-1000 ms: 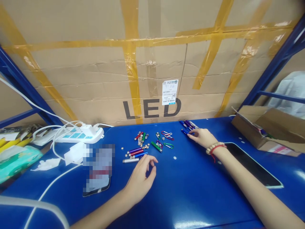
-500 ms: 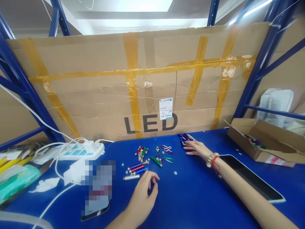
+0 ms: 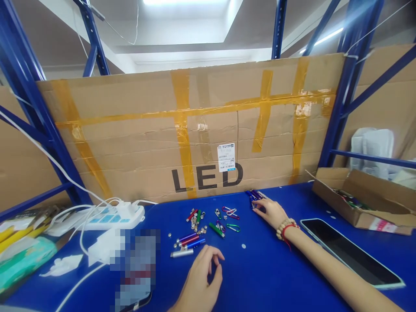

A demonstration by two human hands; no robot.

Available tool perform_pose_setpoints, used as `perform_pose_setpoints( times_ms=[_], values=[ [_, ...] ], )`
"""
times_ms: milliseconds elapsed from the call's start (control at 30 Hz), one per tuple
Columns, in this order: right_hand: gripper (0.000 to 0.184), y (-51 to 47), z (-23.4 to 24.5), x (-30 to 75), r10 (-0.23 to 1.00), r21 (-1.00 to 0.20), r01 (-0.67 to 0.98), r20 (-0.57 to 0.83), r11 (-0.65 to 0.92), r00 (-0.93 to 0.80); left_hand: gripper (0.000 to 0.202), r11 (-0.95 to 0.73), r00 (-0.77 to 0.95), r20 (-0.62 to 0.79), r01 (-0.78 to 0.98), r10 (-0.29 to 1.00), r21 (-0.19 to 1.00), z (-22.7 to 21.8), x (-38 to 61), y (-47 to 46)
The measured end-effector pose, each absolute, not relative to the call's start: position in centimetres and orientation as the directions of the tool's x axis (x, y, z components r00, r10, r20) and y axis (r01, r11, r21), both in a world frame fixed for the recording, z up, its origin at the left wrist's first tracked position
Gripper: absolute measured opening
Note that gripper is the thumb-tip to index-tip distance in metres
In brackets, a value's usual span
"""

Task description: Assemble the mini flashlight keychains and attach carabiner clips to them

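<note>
My right hand [image 3: 271, 214] reaches to the back of the table, its thumb and fingertips closed at the near end of a pile of small blue and purple metal penlights [image 3: 255, 196]. The fingers partly hide the one they pinch. My left hand [image 3: 203, 277] rests nearer, fingers loosely curled, thumb apart, nothing in it. Just beyond it lie a silver tube [image 3: 182, 253], a blue tube [image 3: 195, 244], a red tube and a purple tube. Farther back are a green tube [image 3: 216, 230], several button cells [image 3: 195, 223] and small carabiners [image 3: 233, 227].
A dark-screened tablet or phone [image 3: 351, 251] lies by my right forearm. An open cardboard box [image 3: 360, 216] with small parts stands at the right. At left are a power strip [image 3: 113, 219], cables and a blurred-out phone [image 3: 138, 268]. A cardboard panel [image 3: 143, 156] closes the back.
My right hand's fingers, spread out over the pile before, have drawn together at its near end. My left hand keeps its loose curl. The camera view has tilted upward.
</note>
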State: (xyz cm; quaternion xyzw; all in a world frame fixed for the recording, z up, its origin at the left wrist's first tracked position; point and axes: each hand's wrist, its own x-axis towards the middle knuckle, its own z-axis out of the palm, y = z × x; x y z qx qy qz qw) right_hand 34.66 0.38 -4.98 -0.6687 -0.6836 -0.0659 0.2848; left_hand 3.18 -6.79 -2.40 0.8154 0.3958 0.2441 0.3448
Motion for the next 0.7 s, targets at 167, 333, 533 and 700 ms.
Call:
perform_pose_setpoints(
  times_ms=[167,333,533,700],
  values=[
    [0.029,-0.2,-4.6,33.4,0.854,-0.326,0.931,0.519,0.163,0.032,0.018,-0.431,0.534,0.141,0.470,0.833,0.770,-2.3,3.1,-7.0],
    [0.035,-2.7,-2.7,27.7,0.833,-0.690,0.595,0.550,0.412,0.061,0.034,-0.473,0.488,0.249,0.414,0.837,0.778,-2.2,2.7,-6.9],
    [0.037,-6.3,-1.3,20.5,0.909,-0.909,0.190,0.316,0.372,-0.271,0.028,-0.554,0.531,0.309,0.397,0.789,0.732,-2.6,2.3,-5.5],
    [0.047,-6.0,-2.0,20.6,0.954,-0.971,0.123,0.173,0.207,-0.245,0.021,-0.597,0.619,0.269,0.414,0.738,0.687,-2.8,2.6,-4.7]
  ],
)
